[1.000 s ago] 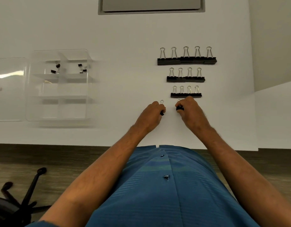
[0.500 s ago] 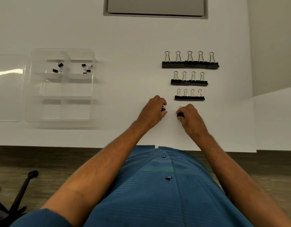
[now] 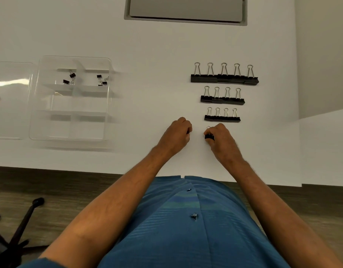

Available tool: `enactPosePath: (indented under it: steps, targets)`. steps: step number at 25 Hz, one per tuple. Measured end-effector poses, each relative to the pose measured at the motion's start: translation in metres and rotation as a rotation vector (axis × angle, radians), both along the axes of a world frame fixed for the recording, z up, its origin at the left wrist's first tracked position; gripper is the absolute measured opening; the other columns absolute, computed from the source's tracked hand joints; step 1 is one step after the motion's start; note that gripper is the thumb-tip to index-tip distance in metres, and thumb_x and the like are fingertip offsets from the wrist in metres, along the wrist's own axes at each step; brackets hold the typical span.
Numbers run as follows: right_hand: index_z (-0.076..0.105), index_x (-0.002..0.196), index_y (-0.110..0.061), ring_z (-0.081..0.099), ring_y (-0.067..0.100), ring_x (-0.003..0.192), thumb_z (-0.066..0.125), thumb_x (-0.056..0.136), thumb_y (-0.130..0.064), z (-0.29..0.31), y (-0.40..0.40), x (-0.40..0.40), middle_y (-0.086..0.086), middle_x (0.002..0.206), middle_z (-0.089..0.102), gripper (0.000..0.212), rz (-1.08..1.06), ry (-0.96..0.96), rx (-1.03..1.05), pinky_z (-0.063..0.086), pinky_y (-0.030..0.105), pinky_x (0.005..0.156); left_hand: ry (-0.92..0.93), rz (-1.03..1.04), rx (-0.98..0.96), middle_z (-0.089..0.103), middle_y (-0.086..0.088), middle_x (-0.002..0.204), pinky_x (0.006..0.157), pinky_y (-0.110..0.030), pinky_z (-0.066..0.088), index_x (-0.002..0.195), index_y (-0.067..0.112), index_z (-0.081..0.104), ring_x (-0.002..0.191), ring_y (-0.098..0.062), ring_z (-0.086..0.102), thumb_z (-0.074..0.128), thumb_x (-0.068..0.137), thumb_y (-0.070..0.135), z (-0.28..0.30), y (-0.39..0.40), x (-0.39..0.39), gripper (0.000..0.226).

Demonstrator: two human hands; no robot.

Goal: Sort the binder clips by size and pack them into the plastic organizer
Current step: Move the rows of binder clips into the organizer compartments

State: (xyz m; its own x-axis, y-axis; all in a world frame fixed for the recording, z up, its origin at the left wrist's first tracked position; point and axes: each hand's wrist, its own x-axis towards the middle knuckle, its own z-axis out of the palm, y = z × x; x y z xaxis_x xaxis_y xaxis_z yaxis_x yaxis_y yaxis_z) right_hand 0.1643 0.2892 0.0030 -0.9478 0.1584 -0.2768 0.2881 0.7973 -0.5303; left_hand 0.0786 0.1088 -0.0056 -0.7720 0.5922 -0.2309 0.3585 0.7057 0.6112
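Note:
Three rows of black binder clips lie on the white table: large ones (image 3: pixel 224 77) farthest, medium ones (image 3: pixel 222 99) in the middle, smaller ones (image 3: pixel 222 117) nearest. Just below them my right hand (image 3: pixel 223 141) pinches a small black clip (image 3: pixel 209 135) whose wire loop sticks out. My left hand (image 3: pixel 176 135) is curled around another small clip, of which only a sliver shows at the fingertips. The clear plastic organizer (image 3: pixel 70 138) sits at the left; its two far compartments hold a few tiny clips (image 3: pixel 69 78).
The organizer's clear lid (image 3: pixel 10 99) lies flat to its left. A grey recessed panel (image 3: pixel 186 10) is at the table's far edge. A chair base (image 3: pixel 22 225) stands on the floor at lower left.
My left hand has closed further over its clip, hiding the wire loop, and drawn slightly left of my right hand. The camera view has shifted a little.

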Motion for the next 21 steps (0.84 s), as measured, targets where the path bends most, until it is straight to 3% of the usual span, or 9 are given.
enactPosePath:
  steps: [5,8,15,18,21]
  targets:
    - [0.068,0.112,-0.017,0.057,0.012,0.095,0.069,0.093,-0.016,0.013,-0.032,-0.038,-0.001,0.109,0.053,0.019,0.027,0.028,-0.114,0.049,0.025,0.087,-0.106,0.285,0.187,0.056,0.004,0.101,0.073,-0.008,0.042,0.098,0.013,0.062,0.084,-0.007,0.055,0.066,0.087,0.006,0.021,-0.045,-0.012,0.014]
    - [0.069,0.109,-0.02,0.057,0.009,0.093,0.072,0.092,-0.017,0.022,-0.066,-0.068,-0.005,0.104,0.053,0.018,0.063,0.05,-0.159,0.05,0.022,0.087,-0.093,0.436,0.24,0.055,0.008,0.1,0.074,-0.004,0.042,0.098,0.015,0.063,0.083,0.002,0.056,0.068,0.086,0.005,0.036,-0.082,-0.026,0.017]
    - [0.071,0.104,-0.022,0.057,-0.006,0.083,0.074,0.089,-0.014,0.045,-0.157,-0.13,-0.004,0.105,0.056,0.017,0.102,0.083,-0.282,0.04,-0.002,0.072,0.033,0.706,0.304,0.063,0.004,0.102,0.077,-0.012,0.049,0.095,0.016,0.064,0.09,-0.003,0.06,0.062,0.081,-0.003,0.067,-0.183,-0.071,0.024]
    - [0.072,0.104,-0.021,0.056,-0.006,0.084,0.074,0.089,-0.013,0.052,-0.19,-0.153,-0.003,0.105,0.056,0.017,0.116,0.113,-0.306,0.04,-0.001,0.071,0.16,0.677,0.239,0.058,0.003,0.098,0.074,-0.01,0.045,0.094,0.017,0.062,0.084,-0.005,0.056,0.06,0.081,-0.006,0.07,-0.22,-0.094,0.026]
    - [0.072,0.106,-0.02,0.055,-0.007,0.084,0.073,0.09,-0.015,0.056,-0.218,-0.172,-0.003,0.105,0.055,0.017,0.136,0.14,-0.302,0.039,-0.002,0.072,0.231,0.565,0.116,0.055,-0.001,0.1,0.078,-0.021,0.048,0.096,0.012,0.062,0.092,-0.016,0.054,0.057,0.084,-0.008,0.063,-0.247,-0.116,0.024]
